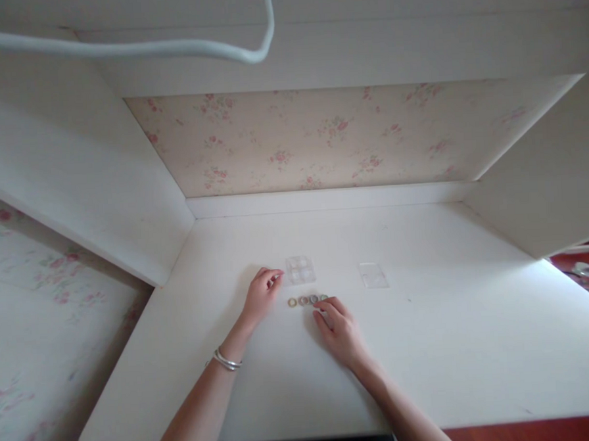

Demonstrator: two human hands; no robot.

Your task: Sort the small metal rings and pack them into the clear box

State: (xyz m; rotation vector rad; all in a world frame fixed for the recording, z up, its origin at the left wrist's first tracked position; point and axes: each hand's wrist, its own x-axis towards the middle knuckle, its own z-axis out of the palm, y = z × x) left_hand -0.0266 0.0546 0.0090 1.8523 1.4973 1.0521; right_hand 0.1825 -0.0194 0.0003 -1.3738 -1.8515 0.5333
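Several small ring-shaped pieces (303, 300) lie side by side in a short row on the white desktop. At the row's right end is my right hand (340, 331), its fingertips touching or just over the last pieces, with thumb and forefinger slightly apart. A clear plastic box with compartments (300, 270) stands just behind the row. My left hand (262, 298) rests beside the box's left edge, fingers curled and thumb near the forefinger. Whether anything is pinched there is too small to make out. To the right lies a flat clear plastic lid (374, 275).
The white desktop (478, 342) is bounded by side panels (125, 190) and a back ledge (333, 199). A white cable (167, 49) crosses overhead at the upper left. Shiny items (588, 271) on red show at the right edge.
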